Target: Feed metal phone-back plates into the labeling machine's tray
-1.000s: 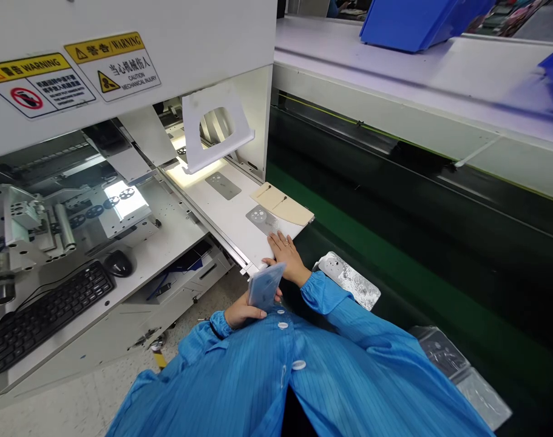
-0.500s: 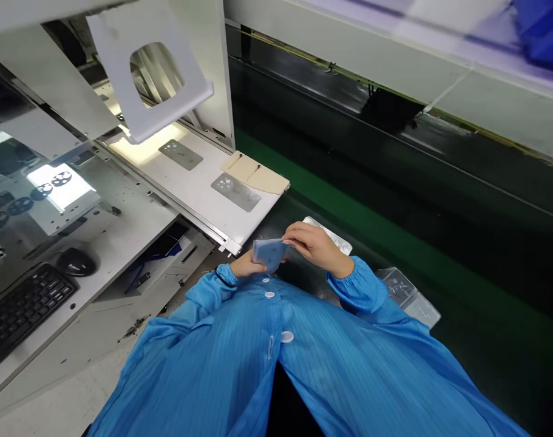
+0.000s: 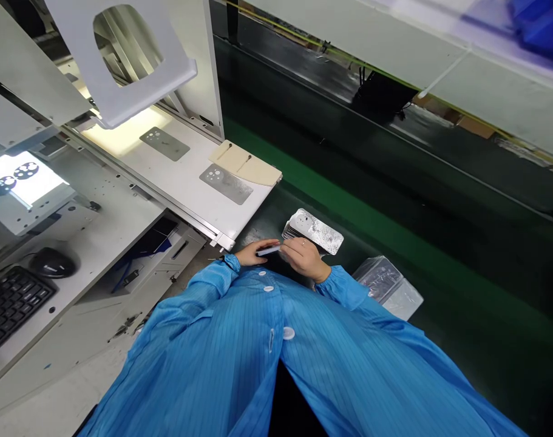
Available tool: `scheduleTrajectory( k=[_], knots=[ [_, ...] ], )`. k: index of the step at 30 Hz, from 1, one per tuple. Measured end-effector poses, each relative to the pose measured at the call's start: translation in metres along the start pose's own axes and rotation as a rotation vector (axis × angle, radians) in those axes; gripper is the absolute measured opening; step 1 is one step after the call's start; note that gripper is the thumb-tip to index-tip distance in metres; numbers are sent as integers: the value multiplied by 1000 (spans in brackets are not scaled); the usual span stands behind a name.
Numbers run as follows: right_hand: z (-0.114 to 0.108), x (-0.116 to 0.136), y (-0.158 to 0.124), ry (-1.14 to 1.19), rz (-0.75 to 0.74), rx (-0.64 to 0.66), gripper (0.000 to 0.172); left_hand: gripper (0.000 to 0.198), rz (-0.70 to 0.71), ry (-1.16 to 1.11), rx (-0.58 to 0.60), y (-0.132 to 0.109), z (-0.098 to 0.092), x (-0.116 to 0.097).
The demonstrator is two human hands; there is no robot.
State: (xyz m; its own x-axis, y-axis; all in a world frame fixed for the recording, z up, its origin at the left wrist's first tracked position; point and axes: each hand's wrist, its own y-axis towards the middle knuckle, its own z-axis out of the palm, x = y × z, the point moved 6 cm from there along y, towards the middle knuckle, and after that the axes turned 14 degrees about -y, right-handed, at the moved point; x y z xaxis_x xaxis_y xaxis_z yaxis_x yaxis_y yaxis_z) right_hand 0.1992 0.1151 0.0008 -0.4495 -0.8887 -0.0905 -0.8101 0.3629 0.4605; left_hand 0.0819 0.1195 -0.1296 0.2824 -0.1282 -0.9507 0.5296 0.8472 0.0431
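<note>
My left hand (image 3: 247, 254) and my right hand (image 3: 302, 257) together hold a thin pale blue-grey panel (image 3: 269, 249), seen edge-on just in front of my blue coat. Both hands grip it at its ends. Just beyond my right hand lies a small stack of shiny silver panels (image 3: 315, 231) on the dark conveyor edge. A grey panel with camera holes (image 3: 226, 183) rests on the machine's white tray (image 3: 185, 182), left of my hands, next to a beige pad (image 3: 245, 164).
A second grey panel (image 3: 164, 143) lies deeper in the lit machine opening. A green conveyor belt (image 3: 394, 243) runs to the right. Wrapped panels (image 3: 388, 286) sit beside my right sleeve. A keyboard (image 3: 10, 309) and mouse (image 3: 53, 262) are at the left.
My right hand left the tray and joined my left hand on the pale panel, which turned from upright to flat and lower. My view tilted down and right.
</note>
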Motion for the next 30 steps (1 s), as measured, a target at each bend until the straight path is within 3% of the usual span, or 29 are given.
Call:
scheduleTrajectory(
  k=[12, 22, 26, 30],
  knots=[
    [-8, -10, -4, 89, 168, 69, 26, 60, -45, 36, -54, 3, 1, 6],
    [-21, -9, 4, 66, 185, -19, 21, 63, -53, 29, -83, 5, 3, 6],
    [-23, -10, 7, 124, 253, 5, 20, 62, -103, -23, -125, 5, 2, 10],
    [-24, -16, 9, 252, 357, 35, 22, 46, -153, -45, -144, 8, -1, 18]
  ],
)
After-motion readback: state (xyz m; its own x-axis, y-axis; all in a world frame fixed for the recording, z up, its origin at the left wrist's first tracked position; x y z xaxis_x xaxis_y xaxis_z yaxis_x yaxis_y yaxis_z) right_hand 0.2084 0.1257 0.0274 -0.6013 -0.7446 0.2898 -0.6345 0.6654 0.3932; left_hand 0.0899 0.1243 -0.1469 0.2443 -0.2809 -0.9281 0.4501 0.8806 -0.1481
